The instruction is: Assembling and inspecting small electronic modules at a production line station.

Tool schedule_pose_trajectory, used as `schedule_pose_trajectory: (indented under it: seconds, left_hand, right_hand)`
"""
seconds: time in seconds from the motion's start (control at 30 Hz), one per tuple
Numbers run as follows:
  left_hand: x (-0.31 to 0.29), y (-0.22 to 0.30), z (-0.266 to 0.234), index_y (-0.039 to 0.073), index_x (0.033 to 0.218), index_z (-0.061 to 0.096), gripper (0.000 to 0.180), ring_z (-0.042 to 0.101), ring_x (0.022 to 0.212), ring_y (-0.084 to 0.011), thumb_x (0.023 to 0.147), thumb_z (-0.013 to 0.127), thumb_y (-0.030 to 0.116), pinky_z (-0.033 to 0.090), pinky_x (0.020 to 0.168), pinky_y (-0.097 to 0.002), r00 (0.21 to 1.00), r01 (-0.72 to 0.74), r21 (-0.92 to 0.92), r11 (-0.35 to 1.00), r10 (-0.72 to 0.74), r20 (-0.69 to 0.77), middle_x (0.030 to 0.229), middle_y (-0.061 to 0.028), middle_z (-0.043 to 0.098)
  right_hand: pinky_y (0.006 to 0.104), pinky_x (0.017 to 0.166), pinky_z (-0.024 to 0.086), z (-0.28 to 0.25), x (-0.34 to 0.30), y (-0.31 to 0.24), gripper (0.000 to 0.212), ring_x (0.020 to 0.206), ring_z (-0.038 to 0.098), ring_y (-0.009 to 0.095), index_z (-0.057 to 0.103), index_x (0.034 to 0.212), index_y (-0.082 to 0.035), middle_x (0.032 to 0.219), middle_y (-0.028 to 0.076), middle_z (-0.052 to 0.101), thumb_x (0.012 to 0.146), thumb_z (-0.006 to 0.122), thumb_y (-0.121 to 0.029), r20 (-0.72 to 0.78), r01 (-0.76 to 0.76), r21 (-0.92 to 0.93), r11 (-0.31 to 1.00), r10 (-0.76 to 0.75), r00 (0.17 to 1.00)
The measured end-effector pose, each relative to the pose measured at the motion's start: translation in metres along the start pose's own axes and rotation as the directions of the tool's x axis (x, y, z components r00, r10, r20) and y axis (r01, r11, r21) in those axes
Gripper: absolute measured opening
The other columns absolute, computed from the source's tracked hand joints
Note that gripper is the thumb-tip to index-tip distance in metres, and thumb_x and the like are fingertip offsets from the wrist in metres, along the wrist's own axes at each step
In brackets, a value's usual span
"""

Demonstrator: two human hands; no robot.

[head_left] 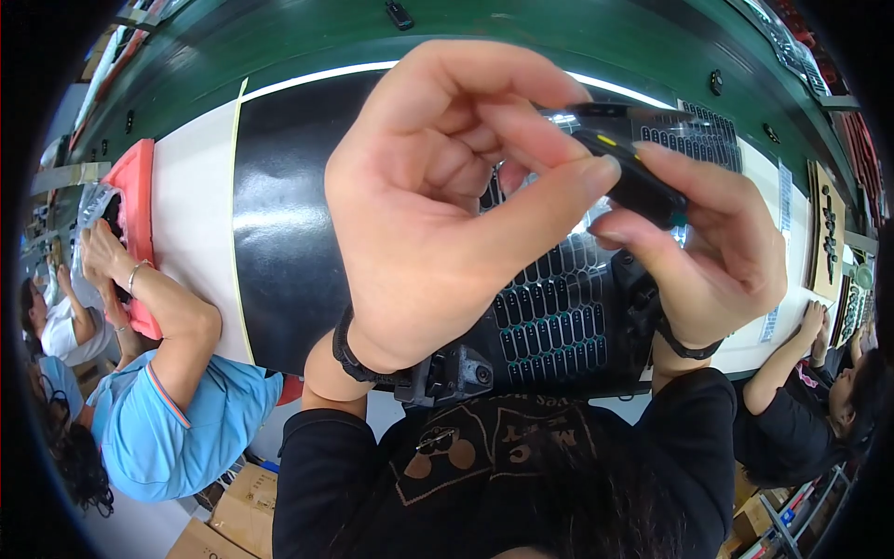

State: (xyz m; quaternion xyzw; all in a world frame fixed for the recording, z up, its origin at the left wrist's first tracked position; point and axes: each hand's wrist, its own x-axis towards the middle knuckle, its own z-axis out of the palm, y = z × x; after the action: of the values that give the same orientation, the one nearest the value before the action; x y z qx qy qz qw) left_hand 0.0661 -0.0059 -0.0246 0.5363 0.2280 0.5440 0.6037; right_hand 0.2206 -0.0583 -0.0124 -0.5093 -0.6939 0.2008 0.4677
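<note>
Raised in front of me is a small black device (643, 189) with rounded edges, a yellow mark and a teal end. My right hand (722, 238) pinches it between thumb and fingers. The thumb and forefinger of my left hand (438, 196) close on its other end, the rest of the fingers curled. A thin dark strip (615, 112) shows just above the device, blurred; what holds it is hidden. Below my hands lies a clear sheet of dark oval stickers (549, 326), partly covered by them.
A black mat (289, 186) covers the white table under my arms. Beyond runs a green conveyor belt (307, 47) with small black devices (399, 14). To the left, a person in blue (177, 419) reaches into a red bin (140, 186); to the right sits a person in black (792, 419).
</note>
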Motion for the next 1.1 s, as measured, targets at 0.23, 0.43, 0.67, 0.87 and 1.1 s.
schedule_pose_trajectory:
  seconds: [0.23, 0.43, 0.67, 0.87, 1.1]
  left_hand:
    - [-0.001, -0.004, 0.0, -0.004, 0.098, 0.046, 0.036, 0.055, 0.066, -0.0092, 0.065, 0.059, -0.013, 0.043, 0.06, -0.0154, 0.999, -0.03, 0.094, 0.995, 0.027, 0.035, 0.073, -0.0077, 0.056]
    - [-0.001, 0.002, -0.002, -0.004, 0.098, 0.046, 0.037, 0.055, 0.066, -0.0086, 0.065, 0.061, -0.011, 0.043, 0.058, -0.0149, 0.992, -0.077, 0.245, 0.966, 0.05, 0.115, 0.073, -0.0069, 0.056]
    - [0.0, 0.003, -0.002, -0.002, 0.101, 0.047, 0.039, 0.053, 0.064, -0.0068, 0.065, 0.062, -0.01, 0.041, 0.055, -0.0145, 0.993, -0.093, 0.314, 0.945, 0.065, 0.099, 0.072, -0.0049, 0.055]
    - [0.015, -0.009, -0.013, 0.001, 0.11, 0.044, 0.039, 0.051, 0.06, -0.0052, 0.074, 0.058, -0.002, 0.039, 0.052, -0.0143, 0.966, 0.046, 0.436, 0.899, -0.151, 0.21, 0.071, -0.0029, 0.054]
    - [0.013, -0.008, -0.015, 0.001, 0.115, 0.04, 0.039, 0.051, 0.059, -0.0062, 0.079, 0.054, 0.005, 0.038, 0.05, -0.0142, 0.886, 0.204, 0.17, 0.964, -0.255, 0.386, 0.068, -0.0031, 0.054]
  right_hand:
    - [0.0237, 0.057, 0.051, 0.0, -0.001, -0.001, 0.034, 0.066, 0.061, 0.021, 0.051, 0.092, 0.011, 0.084, 0.02, 0.058, 0.062, 0.067, 0.008, 0.016, 0.092, -0.059, 0.994, -0.091, 0.996]
    - [0.0237, 0.057, 0.051, -0.002, -0.002, -0.005, 0.035, 0.066, 0.061, 0.021, 0.05, 0.092, 0.01, 0.084, 0.02, 0.058, 0.063, 0.068, 0.007, 0.046, 0.119, -0.068, 0.991, -0.116, 0.992]
    - [0.0229, 0.055, 0.05, 0.004, -0.004, -0.005, 0.031, 0.062, 0.06, 0.019, 0.05, 0.09, 0.009, 0.079, 0.017, 0.058, 0.064, 0.066, 0.01, -0.015, 0.098, -0.094, 0.991, -0.1, 0.995]
    - [0.0216, 0.051, 0.049, 0.007, -0.002, 0.004, 0.027, 0.059, 0.059, 0.017, 0.051, 0.089, 0.008, 0.078, 0.016, 0.058, 0.065, 0.064, 0.009, -0.015, -0.045, 0.059, 0.997, 0.046, 0.999]
    - [0.0205, 0.047, 0.046, 0.008, -0.005, 0.002, 0.027, 0.054, 0.057, 0.016, 0.052, 0.09, 0.006, 0.078, 0.014, 0.058, 0.066, 0.064, 0.004, -0.127, -0.159, 0.385, 0.909, 0.223, 0.967]
